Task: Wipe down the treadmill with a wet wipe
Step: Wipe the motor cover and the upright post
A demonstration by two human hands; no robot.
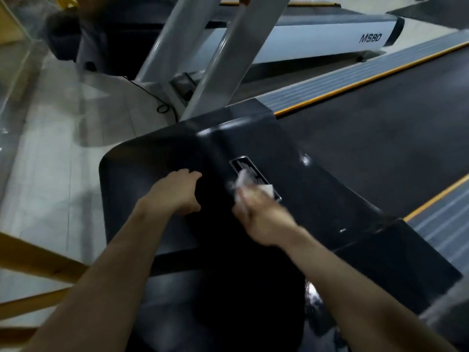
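Observation:
The treadmill's glossy black motor cover fills the middle of the view, with a small metal logo plate on it. My right hand, blurred by motion, grips a white wet wipe and presses it on the cover over the near end of the plate. My left hand rests on the cover's left part, its fingers curled over a dark rounded ridge. The black running belt stretches away to the upper right.
Two grey uprights rise from the cover's far left corner. A second treadmill marked MS80 stands behind. Grey side rails with orange edges flank the belt. Pale floor tiles and a black cable lie left; wooden bars cross the lower left.

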